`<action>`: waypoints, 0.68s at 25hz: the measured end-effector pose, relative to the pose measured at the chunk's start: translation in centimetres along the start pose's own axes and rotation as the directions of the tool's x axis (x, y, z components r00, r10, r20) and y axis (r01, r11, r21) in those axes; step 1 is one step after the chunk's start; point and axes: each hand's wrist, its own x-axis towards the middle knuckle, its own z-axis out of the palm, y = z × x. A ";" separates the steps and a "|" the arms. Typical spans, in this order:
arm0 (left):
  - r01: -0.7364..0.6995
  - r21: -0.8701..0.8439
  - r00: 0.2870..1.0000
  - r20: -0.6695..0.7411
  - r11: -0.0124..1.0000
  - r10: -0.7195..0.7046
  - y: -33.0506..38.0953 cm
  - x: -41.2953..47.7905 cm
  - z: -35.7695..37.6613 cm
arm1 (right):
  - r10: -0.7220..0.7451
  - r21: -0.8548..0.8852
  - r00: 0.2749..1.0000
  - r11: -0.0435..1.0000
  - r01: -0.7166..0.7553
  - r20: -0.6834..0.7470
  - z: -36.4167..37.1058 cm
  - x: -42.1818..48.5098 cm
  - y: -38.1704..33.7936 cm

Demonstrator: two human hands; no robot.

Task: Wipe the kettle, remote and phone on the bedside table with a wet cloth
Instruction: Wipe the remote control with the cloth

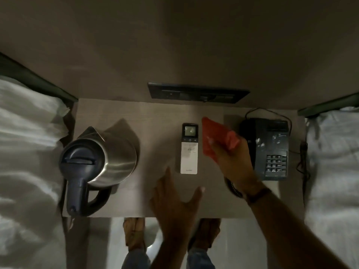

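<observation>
Right hand (231,162): fingers (217,152) closed on the red cloth (215,138), held between remote (189,148) and phone (270,148).
Left hand (174,206): fingers spread open, empty, over the bench (155,117) front edge.
Kettle (99,162): left end, upright.
Hard to make out: cloth blurred, possibly off the bench.
Open room: between kettle and remote.

Bare forearms, dark wristband (258,195), blue jeans (136,259), brown shoes (134,232).

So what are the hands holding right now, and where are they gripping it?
The right hand holds the red cloth by its near edge. The left hand is open and holds nothing.
</observation>
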 end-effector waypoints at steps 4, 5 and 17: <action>0.104 -0.005 0.986 -0.130 0.995 -0.103 -0.1 4.0 7.4 | -0.298 -0.558 0.937 0.753 0.349 0.183 3.2 5.8 1.3; 0.101 0.021 0.979 -0.180 0.995 -0.095 -0.5 4.3 8.6 | -0.303 -0.648 0.923 0.658 0.384 0.238 4.2 6.2 1.6; 0.087 -0.021 0.938 -0.336 0.996 -0.089 -1.8 5.5 11.7 | -0.250 -0.662 0.935 0.660 0.354 0.250 3.0 5.7 0.3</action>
